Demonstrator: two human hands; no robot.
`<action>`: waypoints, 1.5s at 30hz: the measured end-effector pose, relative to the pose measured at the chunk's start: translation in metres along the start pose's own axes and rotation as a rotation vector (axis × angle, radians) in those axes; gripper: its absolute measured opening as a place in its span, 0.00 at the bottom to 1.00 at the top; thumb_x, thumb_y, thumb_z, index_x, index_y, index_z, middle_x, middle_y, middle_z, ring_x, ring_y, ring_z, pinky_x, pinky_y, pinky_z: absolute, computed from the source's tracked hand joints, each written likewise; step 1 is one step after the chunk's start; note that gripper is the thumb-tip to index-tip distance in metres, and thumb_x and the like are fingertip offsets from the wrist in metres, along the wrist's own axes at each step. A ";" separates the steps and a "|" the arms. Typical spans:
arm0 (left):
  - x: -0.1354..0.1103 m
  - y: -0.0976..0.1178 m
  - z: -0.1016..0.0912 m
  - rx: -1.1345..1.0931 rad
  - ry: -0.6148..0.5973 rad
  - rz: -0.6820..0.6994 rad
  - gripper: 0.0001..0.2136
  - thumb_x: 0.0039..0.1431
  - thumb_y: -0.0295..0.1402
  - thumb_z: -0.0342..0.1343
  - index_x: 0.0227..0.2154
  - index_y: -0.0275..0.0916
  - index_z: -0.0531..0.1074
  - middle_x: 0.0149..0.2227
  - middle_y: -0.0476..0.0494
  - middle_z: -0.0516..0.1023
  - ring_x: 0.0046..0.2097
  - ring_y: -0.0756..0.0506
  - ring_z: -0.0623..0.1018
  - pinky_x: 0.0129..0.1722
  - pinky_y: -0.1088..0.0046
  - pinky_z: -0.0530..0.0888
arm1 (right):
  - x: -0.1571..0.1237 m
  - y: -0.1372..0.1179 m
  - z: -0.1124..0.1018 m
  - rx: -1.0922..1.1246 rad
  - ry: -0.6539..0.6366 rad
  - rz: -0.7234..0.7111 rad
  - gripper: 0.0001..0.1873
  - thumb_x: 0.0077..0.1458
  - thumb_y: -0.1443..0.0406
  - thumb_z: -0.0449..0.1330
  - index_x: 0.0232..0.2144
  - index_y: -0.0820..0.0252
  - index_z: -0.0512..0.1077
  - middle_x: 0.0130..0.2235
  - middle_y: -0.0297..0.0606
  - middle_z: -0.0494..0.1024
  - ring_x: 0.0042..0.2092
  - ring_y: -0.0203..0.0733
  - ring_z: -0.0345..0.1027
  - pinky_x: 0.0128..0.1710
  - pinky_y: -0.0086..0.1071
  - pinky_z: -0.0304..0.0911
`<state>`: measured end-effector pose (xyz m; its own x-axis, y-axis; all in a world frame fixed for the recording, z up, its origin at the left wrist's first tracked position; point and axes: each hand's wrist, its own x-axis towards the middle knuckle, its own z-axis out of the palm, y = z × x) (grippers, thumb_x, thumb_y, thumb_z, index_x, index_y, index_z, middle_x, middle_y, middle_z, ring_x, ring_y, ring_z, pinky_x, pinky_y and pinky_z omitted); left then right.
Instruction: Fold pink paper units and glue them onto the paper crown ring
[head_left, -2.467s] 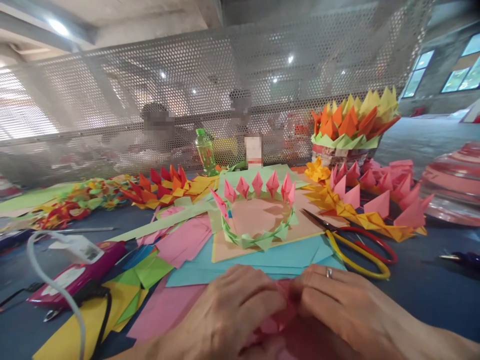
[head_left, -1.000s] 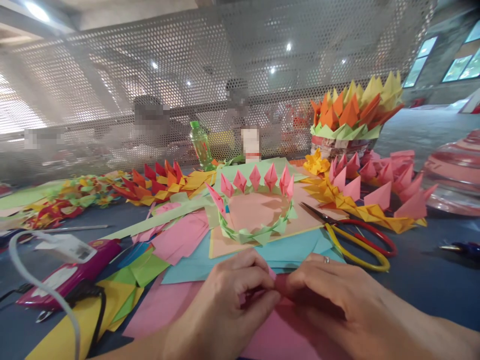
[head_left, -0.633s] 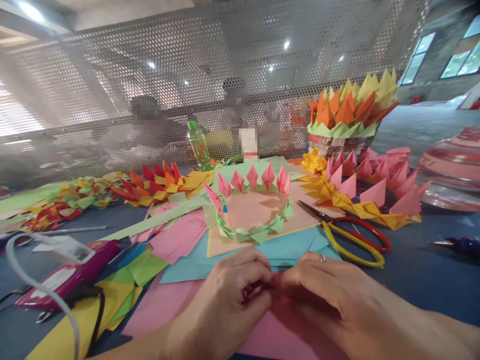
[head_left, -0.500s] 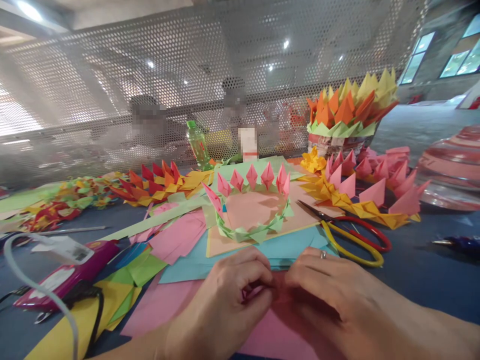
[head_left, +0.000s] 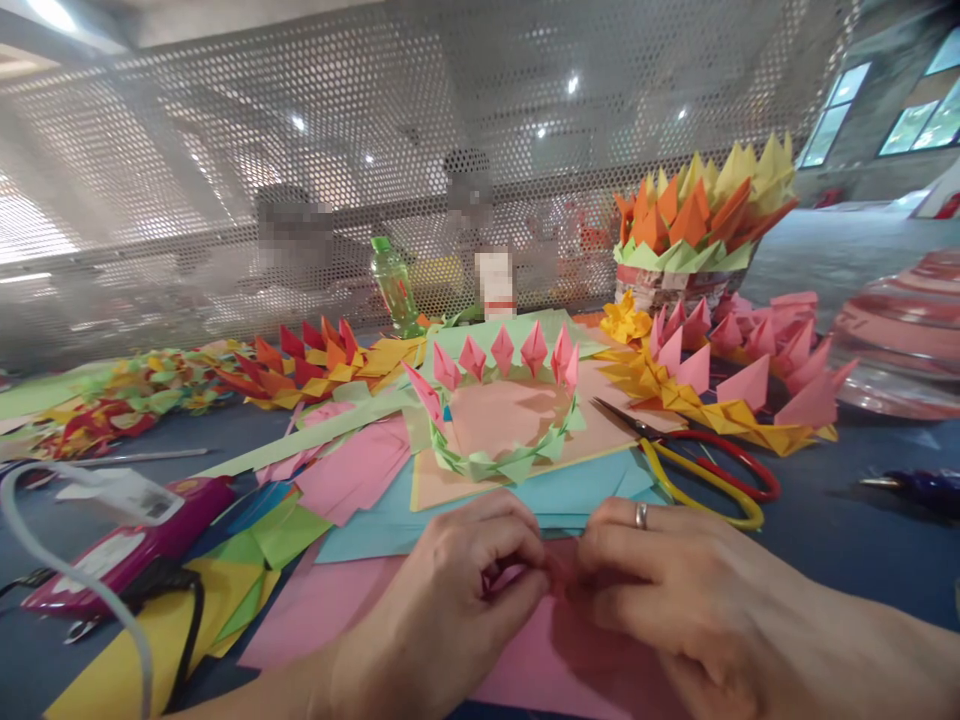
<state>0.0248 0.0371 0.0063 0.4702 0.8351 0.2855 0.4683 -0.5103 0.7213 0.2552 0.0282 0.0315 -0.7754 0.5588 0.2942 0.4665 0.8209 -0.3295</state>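
My left hand (head_left: 472,580) and my right hand (head_left: 660,590) meet over pink paper sheets (head_left: 555,670) at the near edge. Their fingertips pinch a small folded piece of pink paper (head_left: 556,572) from both sides; most of it is hidden behind the fingers. A ring sits on my right hand. Just beyond them lie blue paper sheets (head_left: 375,520). On a peach sheet (head_left: 495,430) stands a ring of folded green paper (head_left: 517,465), with several pink folded points (head_left: 502,350) rising along its far side.
Scissors (head_left: 697,465) with red and yellow handles lie right of the ring. A purple glue gun (head_left: 142,540) with cables is at the left. Orange-and-yellow (head_left: 315,365) and pink-and-yellow paper rings (head_left: 735,380), a green bottle (head_left: 394,285) and a tall paper flower (head_left: 697,220) stand farther back.
My right hand has turned slightly and its fingers have shifted on the pink paper. My left hand stays almost in place. The view has drifted a little.
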 end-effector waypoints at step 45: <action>-0.008 -0.002 -0.007 -0.019 -0.030 -0.045 0.16 0.58 0.13 0.51 0.40 0.42 0.70 0.46 0.49 0.68 0.49 0.48 0.71 0.51 0.72 0.66 | 0.003 0.004 0.000 -0.068 -0.035 -0.009 0.20 0.49 0.79 0.55 0.33 0.53 0.80 0.38 0.37 0.77 0.42 0.41 0.71 0.41 0.30 0.67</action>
<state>0.0148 0.0331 0.0072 0.4716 0.8502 0.2338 0.4753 -0.4685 0.7447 0.2548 0.0330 0.0313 -0.7937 0.5477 0.2647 0.4864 0.8327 -0.2646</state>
